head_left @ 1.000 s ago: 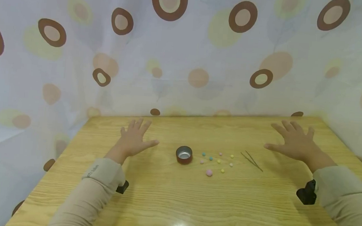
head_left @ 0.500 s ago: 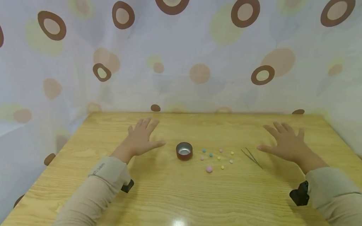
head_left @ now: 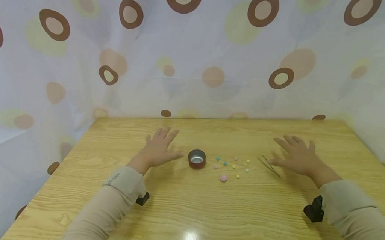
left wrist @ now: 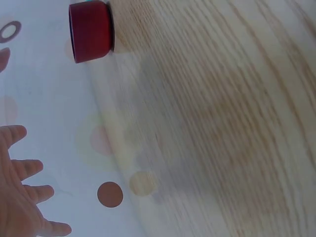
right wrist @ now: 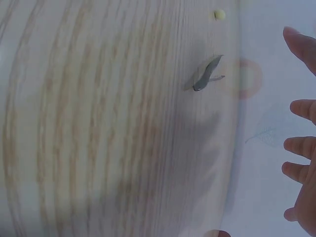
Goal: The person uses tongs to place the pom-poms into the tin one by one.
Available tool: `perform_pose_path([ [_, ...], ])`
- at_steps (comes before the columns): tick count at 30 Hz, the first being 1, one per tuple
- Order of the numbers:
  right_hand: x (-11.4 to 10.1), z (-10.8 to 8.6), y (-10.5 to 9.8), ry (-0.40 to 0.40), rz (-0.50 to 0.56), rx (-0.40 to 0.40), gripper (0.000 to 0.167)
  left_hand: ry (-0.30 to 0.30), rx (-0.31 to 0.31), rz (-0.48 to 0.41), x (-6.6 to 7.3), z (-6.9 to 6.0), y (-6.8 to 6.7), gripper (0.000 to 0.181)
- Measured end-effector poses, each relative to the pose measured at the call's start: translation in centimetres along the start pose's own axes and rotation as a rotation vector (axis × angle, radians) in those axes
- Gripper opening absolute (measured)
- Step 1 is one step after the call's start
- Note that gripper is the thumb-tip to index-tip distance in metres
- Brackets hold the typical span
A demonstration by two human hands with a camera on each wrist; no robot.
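Observation:
A small round bowl (head_left: 197,159), dark red outside and silvery inside, stands upright on the table. My left hand (head_left: 158,150), fingers spread, hovers to its left without touching it. The bowl's red wall (left wrist: 91,30) shows at the top of the left wrist view. Right of the bowl lie several small coloured balls, among them a larger pink ball (head_left: 223,178) and a blue ball (head_left: 225,163). Thin V-shaped metal tweezers (head_left: 270,167) lie farther right. My right hand (head_left: 296,158) is just beyond them, fingers spread and holding nothing. The tweezers (right wrist: 207,75) appear in the right wrist view too.
The wooden table (head_left: 178,209) reaches back to a pale curtain (head_left: 141,86) patterned with brown and yellow circles, which also runs along both sides. A black wrist device (head_left: 314,210) hangs below the right cuff, and another black device (head_left: 143,199) below the left.
Both hands have moved inward: the left to the right towards the bowl, the right to the left towards the tweezers. The head view has shifted slightly. Bowl, balls and tweezers stay in place.

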State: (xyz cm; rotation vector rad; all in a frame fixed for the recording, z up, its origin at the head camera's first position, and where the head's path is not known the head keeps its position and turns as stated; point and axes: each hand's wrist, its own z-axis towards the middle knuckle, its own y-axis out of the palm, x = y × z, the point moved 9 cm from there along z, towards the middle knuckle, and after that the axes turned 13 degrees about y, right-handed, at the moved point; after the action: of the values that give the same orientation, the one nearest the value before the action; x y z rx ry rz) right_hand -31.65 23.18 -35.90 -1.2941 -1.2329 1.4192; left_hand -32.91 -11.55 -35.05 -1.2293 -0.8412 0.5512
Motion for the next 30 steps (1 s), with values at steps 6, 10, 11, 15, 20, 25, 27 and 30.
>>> perform_pose_path([
  [6, -0.6, -0.2, 0.3, 0.001, 0.018, -0.015, 0.084, 0.012, -0.022, -0.001, 0.6, 0.4, 0.6, 0.081],
  [10, -0.9, -0.3, 0.7, -0.006, 0.043, -0.041, 0.084, 0.019, -0.027, 0.002, 1.0, 0.8, 1.0, 0.082],
  [11, -0.9, -0.3, 0.8, -0.007, 0.049, -0.048, 0.084, 0.018, -0.029, 0.003, 1.1, 0.9, 1.1, 0.082],
  [15, -0.9, -0.3, 1.5, -0.006, 0.057, -0.069, 0.083, 0.015, -0.043, -0.011, 1.5, 1.1, 1.6, 0.082],
  [20, -1.2, -0.4, 2.0, -0.012, 0.092, -0.084, 0.081, 0.023, -0.040, -0.046, 2.1, 1.3, 2.0, 0.083],
  [25, -1.5, -0.4, 2.4, -0.037, 0.107, -0.086, 0.080, 0.042, -0.043, -0.073, 2.6, 1.5, 2.6, 0.081],
  [27, -1.6, -0.4, 2.5, -0.055, 0.114, -0.085, 0.079, 0.047, -0.049, -0.083, 2.8, 1.6, 2.8, 0.080],
  [30, -1.8, -0.5, 2.6, -0.072, 0.153, -0.098, 0.079, 0.057, -0.058, -0.109, 3.0, 1.7, 3.1, 0.079],
])
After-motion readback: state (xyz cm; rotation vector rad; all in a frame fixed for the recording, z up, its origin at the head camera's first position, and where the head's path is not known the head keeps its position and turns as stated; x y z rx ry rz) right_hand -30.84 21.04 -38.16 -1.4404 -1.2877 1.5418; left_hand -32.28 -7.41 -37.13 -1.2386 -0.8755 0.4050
